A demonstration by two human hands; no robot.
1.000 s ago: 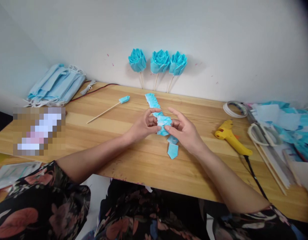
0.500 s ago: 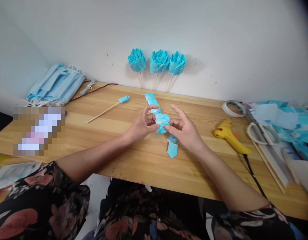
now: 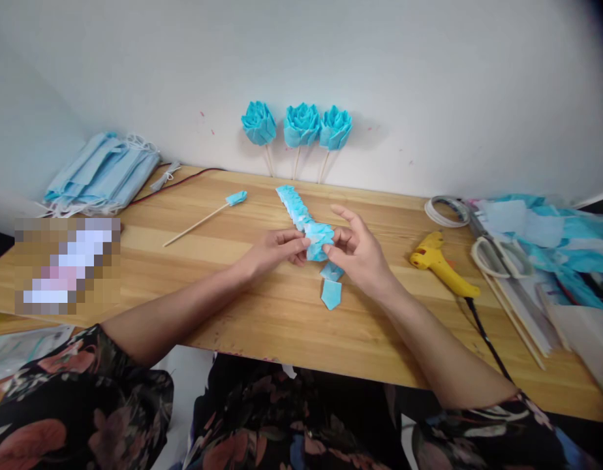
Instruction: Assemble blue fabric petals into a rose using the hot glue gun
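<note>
A long strip of overlapping blue fabric petals runs across the middle of the table, its far end flat on the wood. My left hand pinches the strip's left edge between thumb and fingers. On the opposite edge, my right hand grips it with the thumb in front and the index finger raised. Two loose pointed petals lie just below, the nearer petal fully visible. Left of the strip rests a wooden stick with a small blue bud on its tip.
Three blue fabric flowers on sticks lean against the wall. A stack of face masks sits at the back left, near a blurred patch. On the right are a yellow glue gun, a tape roll, scissors and blue scraps.
My left hand has lowered, its raised index finger now closed down against the strip, uncovering more of the far end. My right hand keeps its grip. The view has shifted slightly.
</note>
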